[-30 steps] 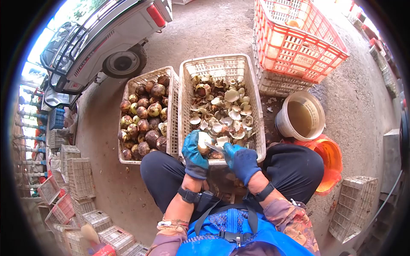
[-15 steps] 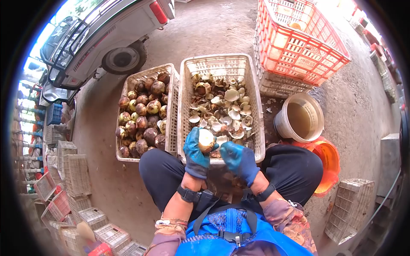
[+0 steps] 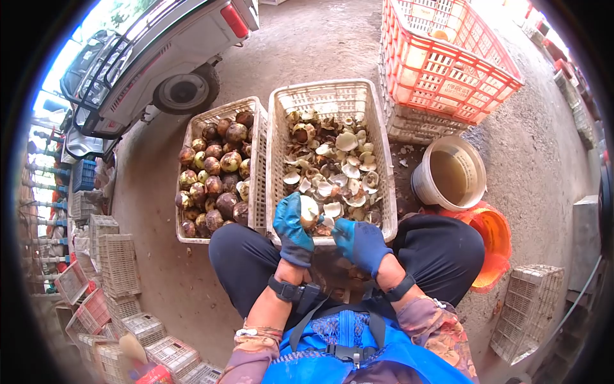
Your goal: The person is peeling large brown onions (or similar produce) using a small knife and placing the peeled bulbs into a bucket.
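My left hand (image 3: 293, 229), in a blue glove, is wrapped round a partly peeled round bulb (image 3: 309, 211) with a pale cut face, over the near edge of the middle crate (image 3: 276, 147). Just to its right, my right hand (image 3: 360, 243), also gloved, has its fingers closed beside the bulb; what it holds is too small to make out. Pale and brown peelings (image 3: 329, 163) fill much of the middle crate. Unpeeled brown and greenish bulbs (image 3: 225, 160) lie heaped in the left crate (image 3: 258, 137).
An orange crate (image 3: 448, 77) is stacked at the back right. Nearer stand a white bucket of murky liquid (image 3: 420, 182) and an orange container (image 3: 495, 246). A vehicle (image 3: 160, 70) stands at the back left; more crates (image 3: 117, 264) line the left side.
My right hand has moved slightly down and right and its blur has gone. The bulb in my left hand has turned a little, showing a brown patch.
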{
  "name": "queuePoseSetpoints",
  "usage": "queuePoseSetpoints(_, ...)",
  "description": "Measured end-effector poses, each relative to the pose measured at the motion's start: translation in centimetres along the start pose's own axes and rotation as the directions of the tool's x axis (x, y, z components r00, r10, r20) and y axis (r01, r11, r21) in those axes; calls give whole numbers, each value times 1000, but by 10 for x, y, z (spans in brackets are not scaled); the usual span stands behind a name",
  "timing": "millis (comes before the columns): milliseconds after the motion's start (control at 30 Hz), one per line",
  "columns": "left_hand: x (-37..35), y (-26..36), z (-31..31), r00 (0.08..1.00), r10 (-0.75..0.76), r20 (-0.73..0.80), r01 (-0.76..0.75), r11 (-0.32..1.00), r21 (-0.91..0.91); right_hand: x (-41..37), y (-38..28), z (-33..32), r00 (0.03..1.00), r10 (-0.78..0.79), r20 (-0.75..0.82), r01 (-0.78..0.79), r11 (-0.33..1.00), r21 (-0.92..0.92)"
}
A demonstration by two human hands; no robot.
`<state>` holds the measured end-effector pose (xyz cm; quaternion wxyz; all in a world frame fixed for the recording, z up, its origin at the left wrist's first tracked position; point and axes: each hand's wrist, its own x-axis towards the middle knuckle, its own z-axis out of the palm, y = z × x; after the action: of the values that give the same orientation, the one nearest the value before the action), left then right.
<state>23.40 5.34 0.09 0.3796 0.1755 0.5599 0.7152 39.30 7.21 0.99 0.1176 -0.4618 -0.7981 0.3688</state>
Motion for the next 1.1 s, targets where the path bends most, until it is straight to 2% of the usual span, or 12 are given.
queuePoseSetpoints(100, 2, -1, -2, 1000, -25, 13, 23, 989, 144, 3, 0, 4, 999, 41, -36, -46, 986, -161)
queuePoseSetpoints(233, 13, -8, -11, 941, -332, 65, 338, 911, -238, 4, -7, -3, 987, -34, -154, -29, 920, -390)
queuePoseSetpoints(333, 8, 2, 0, 923, -385, -22, 368, 897, -245, 9, -1, 6, 975, -55, -216, -38, 914, -405)
queuePoseSetpoints(433, 7, -7, -2, 992, -122, 18, 122, 992, -16, 9, 6, 17, 976, 1, -217, -59, 964, -259)
queuePoseSetpoints(700, 3, 6, 6, 983, -184, -3, 184, 983, 10, 12, -3, 6, 969, 44, -244, -139, 911, -388)
queuePoseSetpoints(800, 5, 3, 1, 934, -355, 27, 355, 923, -147, 11, 11, 11, 984, 55, -168, -93, 968, -232)
queuePoseSetpoints(867, 7, -1, -2, 881, -472, 31, 465, 853, -238, 17, 26, 32, 937, 252, -243, -187, 947, 260)
queuePoseSetpoints(900, 0, 0, -1, 950, -310, 32, 311, 943, -115, 19, 36, 46, 904, 357, -237, -206, 847, 489)
queuePoseSetpoints(933, -3, 1, -3, 951, -307, 46, 310, 943, -119, 31, 49, 34, 896, 421, -140, -44, 398, 916)
queuePoseSetpoints(1000, -4, 4, -6, 950, -301, 85, 309, 944, -119, 33, 53, 0, 837, 433, -336, -60, 682, 729)
queuePoseSetpoints(1033, -2, 4, -6, 930, -336, 148, 359, 918, -169, 30, 43, -3, 893, 409, -188, -45, 496, 867)
queuePoseSetpoints(1100, -1, 7, 3, 940, -291, 179, 322, 929, -181, 21, 22, -5, 933, 359, 7, -146, 360, 922)
